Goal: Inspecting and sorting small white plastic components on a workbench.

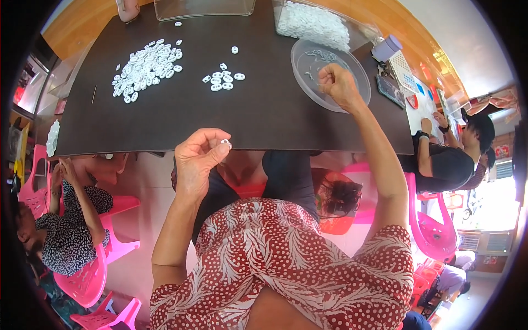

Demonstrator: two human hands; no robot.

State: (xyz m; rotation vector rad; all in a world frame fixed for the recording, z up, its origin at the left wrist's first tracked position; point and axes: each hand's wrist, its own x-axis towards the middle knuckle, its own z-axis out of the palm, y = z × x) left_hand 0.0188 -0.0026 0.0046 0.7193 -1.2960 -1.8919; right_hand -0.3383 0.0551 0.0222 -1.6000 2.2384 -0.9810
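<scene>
Between the thumb and fingers of my left hand (199, 157), just off the table's near edge, is a small white plastic piece (226, 142). My right hand (339, 87) is over a shallow round clear dish (357, 99), its fingertips pinched together; whatever they may hold is too small to make out. Small greyish bits (322, 55) lie in that dish. Mid-table is a small cluster of white oval two-holed pieces (222, 80), and one more oval piece (235, 50) lies behind it. A larger pile of such pieces (146, 69) spreads to the left.
A clear bin of white pieces (313, 25) stands at the back right, beside a lilac-capped container (386, 48) and a phone (390, 91). Another clear bin (203, 8) is at the back. A thin stick (94, 94) lies left. People sit on both sides, on pink chairs (82, 275).
</scene>
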